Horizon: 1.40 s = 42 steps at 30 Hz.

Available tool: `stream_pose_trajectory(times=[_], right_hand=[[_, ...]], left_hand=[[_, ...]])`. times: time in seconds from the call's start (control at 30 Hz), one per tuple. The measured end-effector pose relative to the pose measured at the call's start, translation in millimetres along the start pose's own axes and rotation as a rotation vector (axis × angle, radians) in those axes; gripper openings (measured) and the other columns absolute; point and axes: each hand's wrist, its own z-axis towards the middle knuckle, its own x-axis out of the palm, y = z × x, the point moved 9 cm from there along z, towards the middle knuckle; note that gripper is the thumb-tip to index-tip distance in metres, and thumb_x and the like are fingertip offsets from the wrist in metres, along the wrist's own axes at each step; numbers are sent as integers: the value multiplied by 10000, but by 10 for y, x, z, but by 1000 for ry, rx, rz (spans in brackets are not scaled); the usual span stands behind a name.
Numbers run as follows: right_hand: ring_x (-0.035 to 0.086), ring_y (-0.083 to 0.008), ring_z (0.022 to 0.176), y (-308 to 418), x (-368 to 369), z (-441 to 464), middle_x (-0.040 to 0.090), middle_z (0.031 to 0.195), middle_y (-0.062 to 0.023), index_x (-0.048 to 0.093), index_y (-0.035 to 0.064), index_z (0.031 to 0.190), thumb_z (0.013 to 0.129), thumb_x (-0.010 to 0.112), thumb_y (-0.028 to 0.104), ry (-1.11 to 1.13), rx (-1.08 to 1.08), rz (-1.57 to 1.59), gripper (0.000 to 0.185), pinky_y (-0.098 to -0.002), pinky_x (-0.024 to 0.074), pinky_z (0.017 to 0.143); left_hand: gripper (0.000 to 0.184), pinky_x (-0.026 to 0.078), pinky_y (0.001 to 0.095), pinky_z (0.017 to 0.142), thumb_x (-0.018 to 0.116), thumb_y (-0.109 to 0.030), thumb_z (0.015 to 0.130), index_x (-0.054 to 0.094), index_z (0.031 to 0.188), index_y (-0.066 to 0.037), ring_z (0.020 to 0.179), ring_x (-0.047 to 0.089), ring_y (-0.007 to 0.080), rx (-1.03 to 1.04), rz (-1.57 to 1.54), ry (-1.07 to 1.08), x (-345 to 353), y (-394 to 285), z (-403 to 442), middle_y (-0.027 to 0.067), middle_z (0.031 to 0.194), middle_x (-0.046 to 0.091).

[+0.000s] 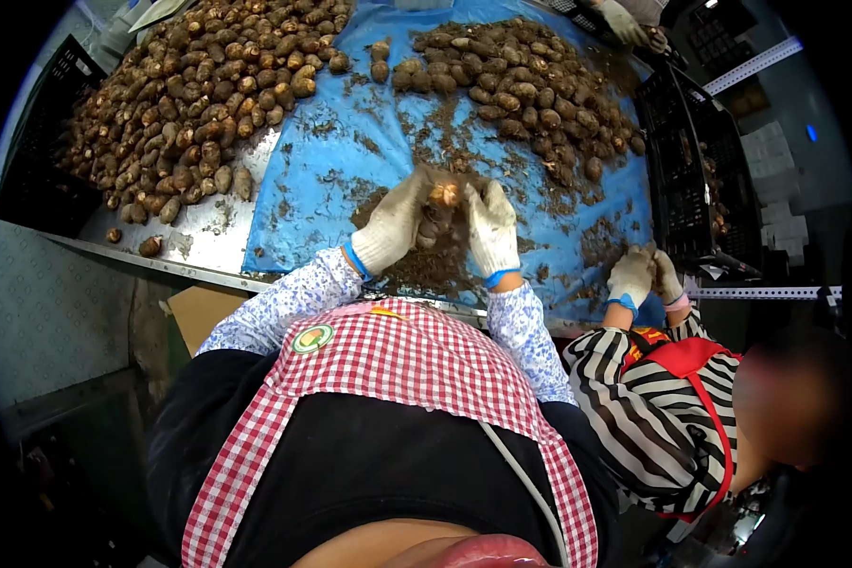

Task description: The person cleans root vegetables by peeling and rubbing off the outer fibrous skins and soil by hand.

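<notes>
My left hand (396,225), in a soiled white knit glove with a blue cuff, is closed around a small brown taro (444,194). The taro's pale orange end faces up between my hands. Below it, more brown taro shows beside my left fingers, partly hidden. My right hand (493,227), gloved the same way, is at the taro's right side with its fingers bent together. Whatever is between those fingers is too small or hidden to make out. Both hands are above a blue plastic sheet (298,204) strewn with dark soil and root scraps.
A big heap of taros (218,85) covers the metal table's left side. Another, dirtier heap (540,95) lies at the back right. Black crates (43,142) stand at left and right. A co-worker's gloved hands (642,275) are close on my right; another person's glove (623,21) shows far back.
</notes>
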Motion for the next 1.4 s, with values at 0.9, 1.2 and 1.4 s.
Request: stream_pose_trajectory(times=[0.9,1.2,1.4], right_hand=[[635,-336,775,528,-13,-282,638,794,-156,616,33,815,813,725,301,-82,-348,-647,289,-429,512,692],[631,-343,710,512,247,-297,619,715,-169,584,49,702,872,618,200,35,-391,-546,229,-443,496,664],[611,-401,719,461,-150,-318,588,769,-219,562,28,893,896,636,253,-125,-193,-255,236,-433,526,632]], left_hand=[[420,544,334,921,522,-187,997,435,1368,-10,1192,556,247,129,482,-56,50,-57,-4,177,1300,538],[395,487,332,952,481,-262,1015,494,1311,-1,1090,576,212,14,-568,181,-222,163,187,130,1226,590],[434,480,357,998,604,-65,941,478,1353,-14,1144,601,260,504,569,33,-16,-249,-133,142,1306,576]])
